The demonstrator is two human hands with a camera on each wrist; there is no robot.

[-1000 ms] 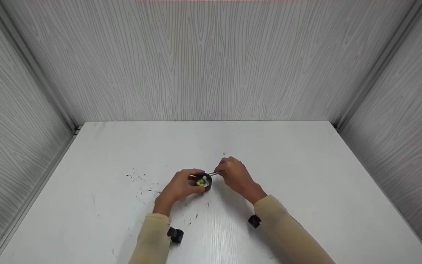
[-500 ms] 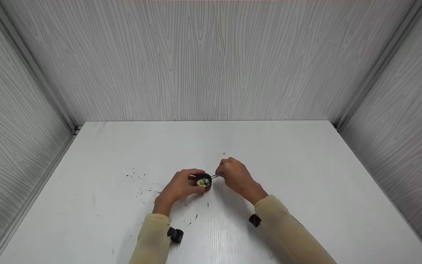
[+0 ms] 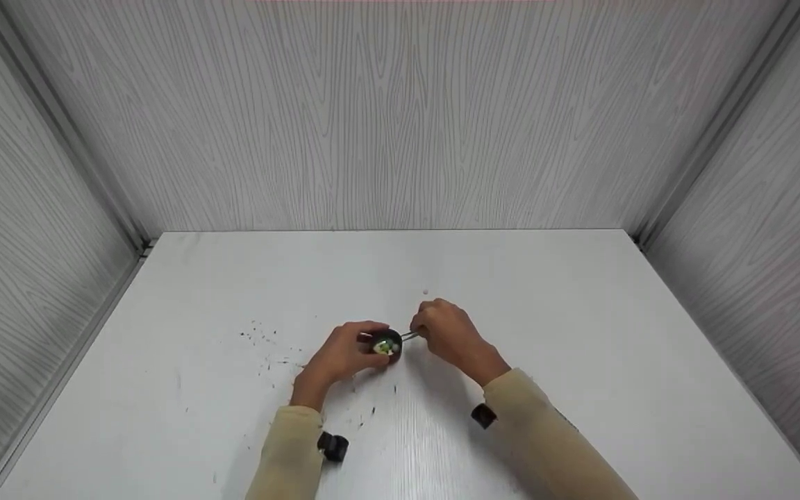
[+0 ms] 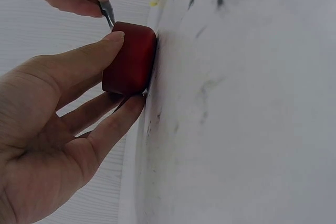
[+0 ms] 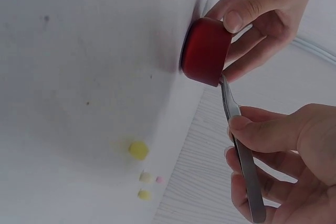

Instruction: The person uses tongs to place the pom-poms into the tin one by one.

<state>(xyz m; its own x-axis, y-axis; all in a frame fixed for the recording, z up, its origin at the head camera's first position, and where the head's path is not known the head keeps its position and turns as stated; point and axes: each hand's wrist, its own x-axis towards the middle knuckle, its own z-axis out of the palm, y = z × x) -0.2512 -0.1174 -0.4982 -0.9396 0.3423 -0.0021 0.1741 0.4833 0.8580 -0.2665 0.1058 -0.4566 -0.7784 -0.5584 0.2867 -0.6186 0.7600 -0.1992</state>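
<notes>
Left hand (image 3: 342,353) w/ grip clamped round small red cup (image 4: 129,57), steadying it on desk (image 3: 580,333). Right hand (image 3: 446,332) pinches tweezers (image 5: 239,150), tips dipped in cup; loose beads (image 5: 138,150) just beyond.

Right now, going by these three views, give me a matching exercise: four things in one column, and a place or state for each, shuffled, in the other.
Things:
1. left hand
2. right hand
3. tweezers
4. yellow bead

Places or states:
A. lies loose on the table, apart from the cup
B. grips the small red cup
C. tips reach over the cup's rim
D. pinches the metal tool

Pairs: 1-B, 2-D, 3-C, 4-A
</notes>
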